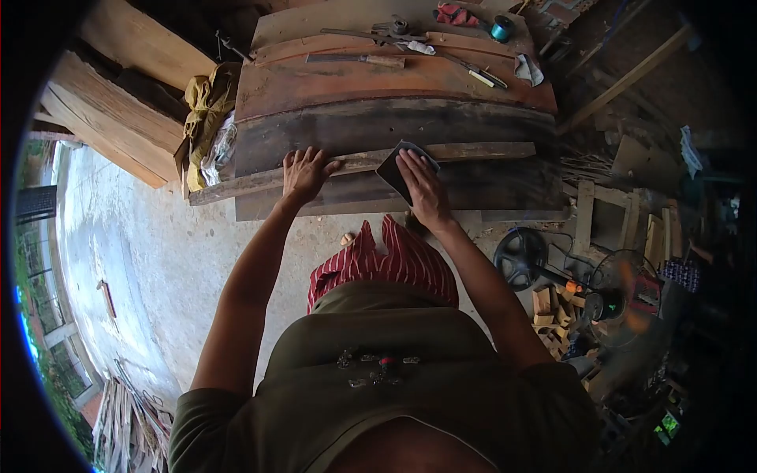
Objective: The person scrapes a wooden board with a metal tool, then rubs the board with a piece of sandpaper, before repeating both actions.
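Observation:
A long, narrow wooden strip (pixel 489 150) lies across the front of the workbench, its left end sticking out past the bench. My left hand (pixel 307 175) holds the strip left of the middle, its fingers over the wood and its thumb pointing right along it. A dark sheet of sandpaper (pixel 390 175) rests on the strip, turned cornerwise. My right hand (pixel 423 189) holds this sheet against the wood, its fingers together on top. The strip's surface beneath the sheet is hidden.
On the workbench (pixel 315 91) lie a wooden-handled flat tool (pixel 382 61), a pen-like tool (pixel 482 77), a teal spool (pixel 501 29) and a red cloth (pixel 455 13). Large timbers (pixel 118 118) and a yellow bag (pixel 206 110) stand left. A fan (pixel 521 251) and wood offcuts (pixel 552 306) are right.

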A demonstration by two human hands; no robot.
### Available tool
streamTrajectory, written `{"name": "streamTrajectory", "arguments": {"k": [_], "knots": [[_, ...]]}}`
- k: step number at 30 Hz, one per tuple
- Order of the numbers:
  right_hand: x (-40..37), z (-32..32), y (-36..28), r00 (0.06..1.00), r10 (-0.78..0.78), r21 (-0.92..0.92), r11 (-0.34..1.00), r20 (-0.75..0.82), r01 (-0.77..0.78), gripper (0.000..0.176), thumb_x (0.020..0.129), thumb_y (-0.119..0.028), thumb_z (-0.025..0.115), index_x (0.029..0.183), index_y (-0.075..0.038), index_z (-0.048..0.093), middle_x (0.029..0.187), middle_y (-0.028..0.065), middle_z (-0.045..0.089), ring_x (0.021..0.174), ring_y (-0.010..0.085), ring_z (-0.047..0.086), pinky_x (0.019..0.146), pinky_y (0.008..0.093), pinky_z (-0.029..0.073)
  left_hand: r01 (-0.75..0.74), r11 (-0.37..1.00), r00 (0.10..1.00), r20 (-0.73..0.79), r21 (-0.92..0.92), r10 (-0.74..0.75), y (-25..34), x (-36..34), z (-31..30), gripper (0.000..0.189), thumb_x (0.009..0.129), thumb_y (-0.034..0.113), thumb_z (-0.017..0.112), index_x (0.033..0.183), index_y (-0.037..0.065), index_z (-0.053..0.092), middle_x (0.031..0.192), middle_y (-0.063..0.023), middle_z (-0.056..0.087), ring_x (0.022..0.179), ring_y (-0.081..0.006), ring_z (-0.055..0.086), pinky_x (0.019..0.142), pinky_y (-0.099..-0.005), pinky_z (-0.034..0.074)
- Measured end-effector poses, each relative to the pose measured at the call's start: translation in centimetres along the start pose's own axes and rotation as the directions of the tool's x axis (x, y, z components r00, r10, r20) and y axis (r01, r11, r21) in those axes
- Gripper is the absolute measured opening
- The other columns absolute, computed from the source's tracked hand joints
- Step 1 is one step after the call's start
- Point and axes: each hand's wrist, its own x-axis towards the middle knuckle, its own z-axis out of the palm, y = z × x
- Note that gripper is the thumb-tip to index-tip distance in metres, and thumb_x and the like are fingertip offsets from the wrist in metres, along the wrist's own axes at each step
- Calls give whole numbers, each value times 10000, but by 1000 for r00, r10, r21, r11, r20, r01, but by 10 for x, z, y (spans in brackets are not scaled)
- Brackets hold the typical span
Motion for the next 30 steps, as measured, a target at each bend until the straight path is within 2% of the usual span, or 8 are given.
{"name": "streamTrajectory", "arguments": {"k": [5,10,14,17,20,24,26,30], "knots": [[-31,-58,139,914,334,-172,911,-229,-375,668,789,74,635,1422,4,433,1503,162,409,1402,327,371,1178,446,310,30,1000,999,26,1,-30,2,-2,-2,401,961,491,490,1150,167,633,1145,-71,584,1153,-286,512,1076,-462,274],[-18,-39,121,835,449,-217,823,-318,-525,700,769,56,679,1421,9,431,1504,162,405,1402,331,374,1181,434,304,20,1000,1000,0,-9,-21,2,-2,-2,400,956,489,502,1159,169,632,1156,-64,582,1157,-282,513,1075,-459,277],[-10,-9,25,995,79,-88,993,-60,-84,745,755,105,644,1450,-8,402,1517,149,393,1413,319,364,1178,436,309,18,1000,1000,16,-12,-18,0,-2,0,410,953,497,503,1166,170,628,1161,-65,580,1158,-283,510,1074,-458,278],[-17,-41,62,990,130,-53,990,-50,-133,674,799,80,612,1439,-10,419,1515,156,391,1408,330,366,1169,450,317,17,1000,999,30,8,-17,-1,0,1,413,951,500,503,1173,173,624,1164,-68,578,1160,-289,507,1072,-458,280],[-31,-66,155,865,407,-73,892,-294,-445,465,916,-32,528,1377,17,488,1465,196,445,1378,359,397,1154,477,324,47,999,999,25,12,-48,0,0,3,415,952,502,500,1173,173,620,1168,-70,575,1161,-293,505,1071,-461,281],[-24,-65,164,752,492,-155,782,-439,-603,434,953,-83,514,1362,60,483,1419,212,496,1355,377,424,1154,474,323,29,1000,999,33,-12,-29,3,-1,-3,419,956,501,495,1184,172,617,1168,-71,575,1160,-292,505,1072,-460,280],[-16,-43,108,856,425,-151,864,-293,-480,591,842,-14,626,1398,60,440,1505,194,398,1418,335,347,1183,442,287,21,1000,1000,18,-12,-21,0,0,-3,420,957,500,493,1188,171,616,1167,-71,575,1160,-290,506,1073,-459,280],[-14,-26,44,988,151,-22,988,-23,-151,645,813,67,595,1433,18,420,1509,171,401,1417,317,357,1183,436,291,21,1000,999,49,-14,-20,2,-2,-3,410,960,490,495,1195,176,614,1168,-70,575,1157,-287,508,1072,-453,282]]}}
